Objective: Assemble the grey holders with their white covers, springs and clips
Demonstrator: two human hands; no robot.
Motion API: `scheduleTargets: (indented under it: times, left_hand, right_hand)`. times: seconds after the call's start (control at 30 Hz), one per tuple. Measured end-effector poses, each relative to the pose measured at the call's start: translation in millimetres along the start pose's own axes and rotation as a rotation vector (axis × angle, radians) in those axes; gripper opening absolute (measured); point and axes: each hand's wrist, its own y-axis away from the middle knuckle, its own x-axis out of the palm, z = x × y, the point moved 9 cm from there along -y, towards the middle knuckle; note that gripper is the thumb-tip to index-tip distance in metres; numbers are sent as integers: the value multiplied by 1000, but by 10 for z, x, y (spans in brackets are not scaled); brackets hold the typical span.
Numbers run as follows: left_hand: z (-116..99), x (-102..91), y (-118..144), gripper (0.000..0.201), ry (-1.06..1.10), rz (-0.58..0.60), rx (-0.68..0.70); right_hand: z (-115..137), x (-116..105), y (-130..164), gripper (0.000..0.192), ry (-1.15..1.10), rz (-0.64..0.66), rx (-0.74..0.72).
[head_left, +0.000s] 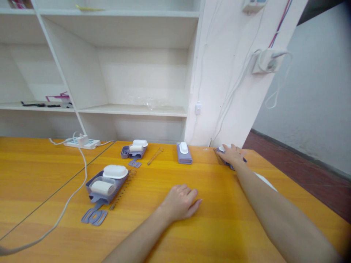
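We rest our left hand (181, 203), thumb apart from loosely curled fingers, on the table (211, 233); our right hand (232, 155) spreads over the far-right purple case (227, 163), though we can't tell whether it grips.

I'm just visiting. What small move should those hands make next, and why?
Probably, the right hand should gently settle its fingers around the purple-and-white container beneath it. The hand lies over that container with fingers spread; whether it grips is hidden. A thin coil lies close beside, so care seems wise. The left hand rests apart on the table.
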Motion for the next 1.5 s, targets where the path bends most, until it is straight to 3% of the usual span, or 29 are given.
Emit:
scheduleTargets:
  times: [0.6, 0.8, 0.97, 1.3, 1.5]
  left_hand:
    - [16, 47, 5, 26, 15, 33, -7]
    - [15, 42, -1, 27, 16, 43, -4]
    - [15, 40, -2, 27, 23, 37, -5]
    - [12, 35, -3, 28, 38, 29, 3]
    - [37, 51, -6, 27, 56, 32, -15]
  right_hand:
    - [-119, -68, -37, 47, -64, -46, 3]
    - [-101, -26, -72, 46, -88, 60, -8]
    - [-123, -52, -31, 44, -73, 75, 23]
    - [-188, -269, 128, 40, 4, -76, 123]
    - [-218, -489, 228, 44, -59, -169, 157]
